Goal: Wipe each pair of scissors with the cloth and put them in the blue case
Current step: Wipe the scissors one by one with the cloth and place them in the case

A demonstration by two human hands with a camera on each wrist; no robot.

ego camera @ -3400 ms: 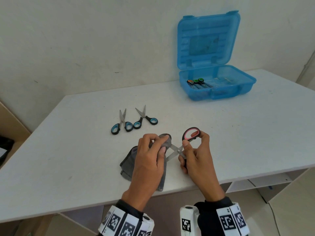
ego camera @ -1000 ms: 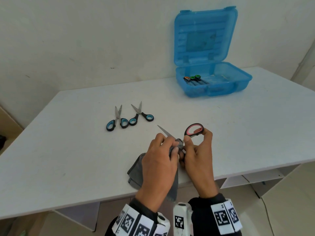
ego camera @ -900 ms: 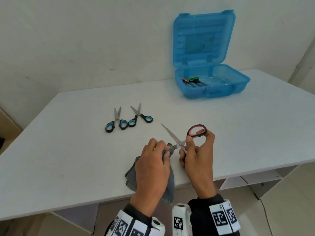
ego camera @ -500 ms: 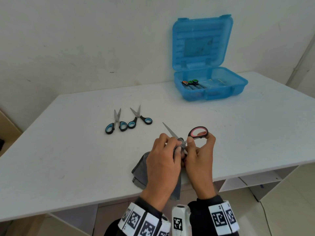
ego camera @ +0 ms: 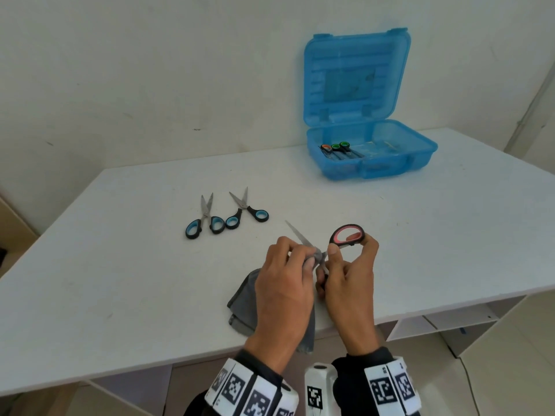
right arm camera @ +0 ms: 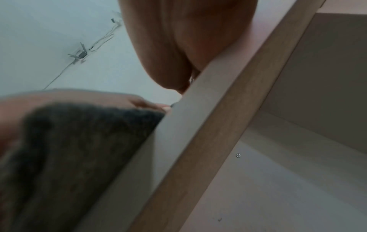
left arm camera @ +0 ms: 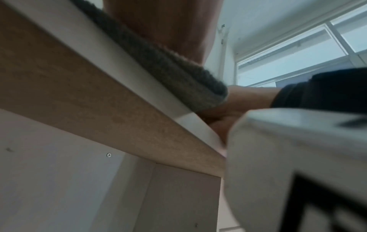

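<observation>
My right hand [ego camera: 350, 265] grips the red-handled scissors [ego camera: 345, 235] by their handles, blades spread apart, one blade pointing up and left. My left hand [ego camera: 289, 273] pinches the grey cloth [ego camera: 243, 304] around the lower blade near the pivot. The cloth trails down over the table's front edge; it also shows in the left wrist view as a grey cloth [left arm camera: 168, 69] and in the right wrist view as a grey cloth [right arm camera: 69, 149]. Two blue-handled scissors [ego camera: 204, 219] [ego camera: 247, 210] lie on the table to the left. The open blue case [ego camera: 371, 157] stands at the back right with several scissors inside.
The white table [ego camera: 120, 265] ends just under my wrists, with shelving [ego camera: 435, 319] beneath it at the right. The case lid [ego camera: 356, 76] leans upright against the wall. Both wrist views look up from below the table edge [left arm camera: 99, 97].
My left hand has slid the cloth along the blade, out toward the tip and back to the pivot. The right hand has kept its hold on the handles.
</observation>
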